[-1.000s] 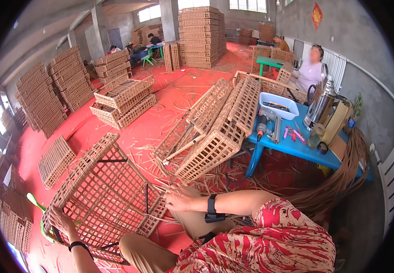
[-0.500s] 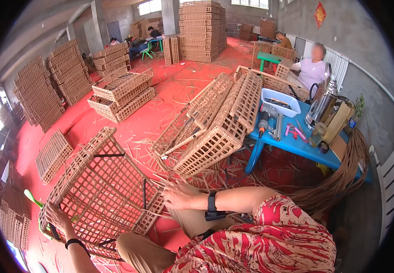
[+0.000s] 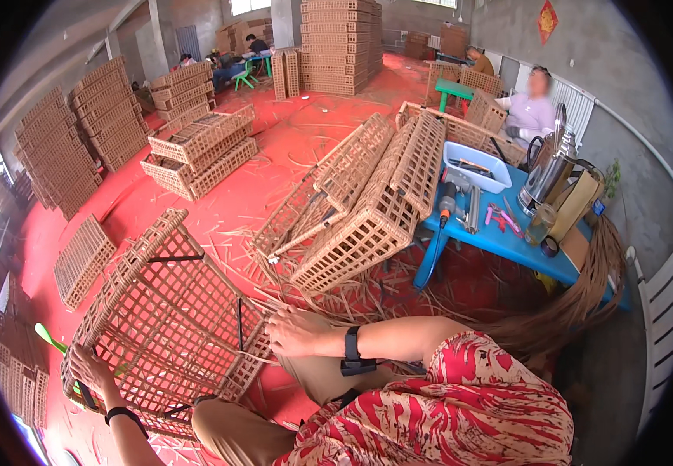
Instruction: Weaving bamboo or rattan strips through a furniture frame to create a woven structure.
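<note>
A large woven rattan crate (image 3: 166,311) on a black metal frame lies tilted across my lap. My left hand (image 3: 92,371) grips its near lower-left corner, a black band on that wrist. My right hand (image 3: 298,332) rests on the crate's right edge with fingers curled on the weave and loose cane strips; a black watch sits on that wrist. My red patterned sleeve (image 3: 461,412) fills the lower right.
Finished woven panels (image 3: 367,202) lean against a blue table (image 3: 507,241) holding a white tub, tools and a metal kettle. Crate stacks (image 3: 197,147) stand on the red floor. A bundle of cane (image 3: 577,303) hangs at right. A seated person (image 3: 534,105) works beyond the table.
The view shifted slightly. My right hand slid a little down the crate's right edge; my left hand kept its hold on the corner.
</note>
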{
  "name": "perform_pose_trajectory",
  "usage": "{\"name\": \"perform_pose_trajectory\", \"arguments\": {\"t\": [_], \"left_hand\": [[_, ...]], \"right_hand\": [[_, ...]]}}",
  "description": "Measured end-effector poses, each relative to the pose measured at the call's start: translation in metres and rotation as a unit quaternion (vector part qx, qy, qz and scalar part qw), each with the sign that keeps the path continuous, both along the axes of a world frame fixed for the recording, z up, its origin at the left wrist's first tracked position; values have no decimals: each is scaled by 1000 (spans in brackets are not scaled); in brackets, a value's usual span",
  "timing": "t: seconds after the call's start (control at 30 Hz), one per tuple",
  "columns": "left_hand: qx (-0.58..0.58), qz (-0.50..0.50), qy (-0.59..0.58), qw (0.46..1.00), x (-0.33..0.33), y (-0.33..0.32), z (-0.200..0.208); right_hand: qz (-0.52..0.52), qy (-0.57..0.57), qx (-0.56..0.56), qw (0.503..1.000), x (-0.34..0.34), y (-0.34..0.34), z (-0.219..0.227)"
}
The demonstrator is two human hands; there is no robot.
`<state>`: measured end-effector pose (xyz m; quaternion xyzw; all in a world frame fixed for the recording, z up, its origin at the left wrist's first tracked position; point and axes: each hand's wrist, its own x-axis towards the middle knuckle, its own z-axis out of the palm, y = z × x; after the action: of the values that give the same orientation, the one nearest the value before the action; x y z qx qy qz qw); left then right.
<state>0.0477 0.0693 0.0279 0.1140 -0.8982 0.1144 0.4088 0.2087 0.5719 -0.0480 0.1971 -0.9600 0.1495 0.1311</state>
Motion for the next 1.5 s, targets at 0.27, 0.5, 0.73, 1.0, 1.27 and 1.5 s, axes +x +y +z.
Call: {"name": "perform_pose_trajectory", "arguments": {"t": [0.27,0.5,0.73,1.0,1.27,1.5], "left_hand": [[-41,14,-4,999,-18,3,-6],[-36,25,21,999,-11,-23,0],[17,6,22,1000,-15,-5,-13],[19,-4,18,1000,-8,-2,-6],[18,-6,20,1000,-8,3,-4],[1,-13,36,999,-10,-1,-7]], "right_hand": [[-23,99,11,995,-6,11,-9],[1,-37,49,998,-5,12,46],[-22,-69,17,997,2,13,8],[-18,-54,43,997,-4,6,13],[-23,-58,19,998,-4,8,13],[-29,-63,25,997,-2,8,14]]}}
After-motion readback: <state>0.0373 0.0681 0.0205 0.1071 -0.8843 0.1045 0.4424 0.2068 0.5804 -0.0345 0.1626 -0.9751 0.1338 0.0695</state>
